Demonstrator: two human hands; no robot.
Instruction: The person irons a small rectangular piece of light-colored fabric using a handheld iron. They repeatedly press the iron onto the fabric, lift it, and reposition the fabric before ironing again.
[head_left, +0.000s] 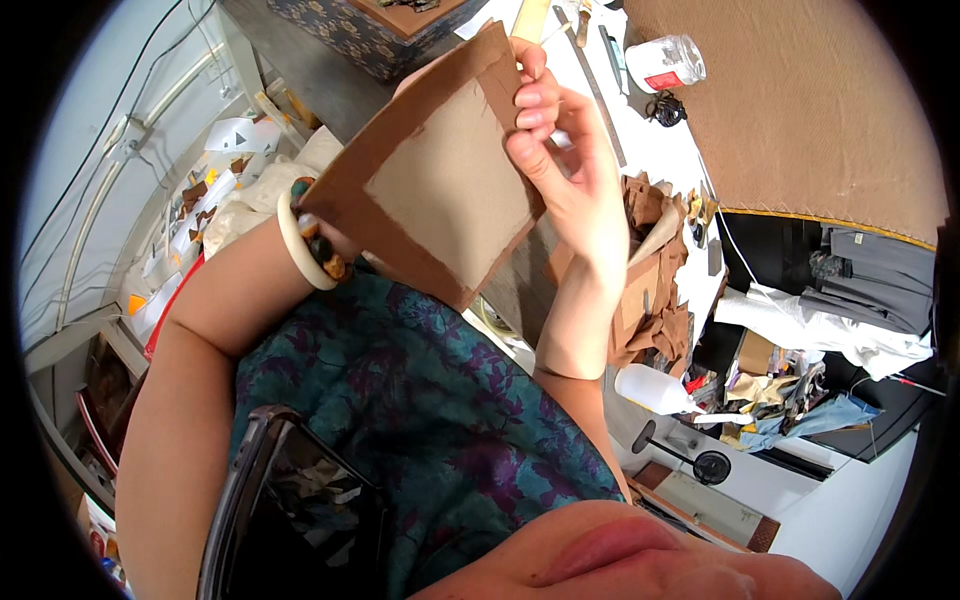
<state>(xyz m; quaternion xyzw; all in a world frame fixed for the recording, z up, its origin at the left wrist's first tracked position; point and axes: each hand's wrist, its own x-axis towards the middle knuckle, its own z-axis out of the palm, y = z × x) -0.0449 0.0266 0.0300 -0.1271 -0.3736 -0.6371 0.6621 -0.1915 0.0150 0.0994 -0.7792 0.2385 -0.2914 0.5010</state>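
Observation:
A flat four-sided panel (450, 184), pale beige in the middle with brown turned-over borders of paper or cloth, is held up at a tilt before my chest. My left hand (341, 244) is mostly hidden behind it, with the wrist at its lower left corner; a cream bangle (298, 240) and a beaded bracelet (324, 247) circle that wrist. Along the upper right edge, my right hand (559, 139) has its thumb and bent fingertips against the brown border. A pale yellow flat strip (529, 19) shows just beyond these fingertips.
Behind the panel, a white-covered work surface (574, 56) carries a metal ruler (592, 86) and a clear jar (666, 64). Crumpled brown scraps (660, 330) and a white squeeze bottle (654, 388) are at right. A patterned box (337, 30) stands at the top.

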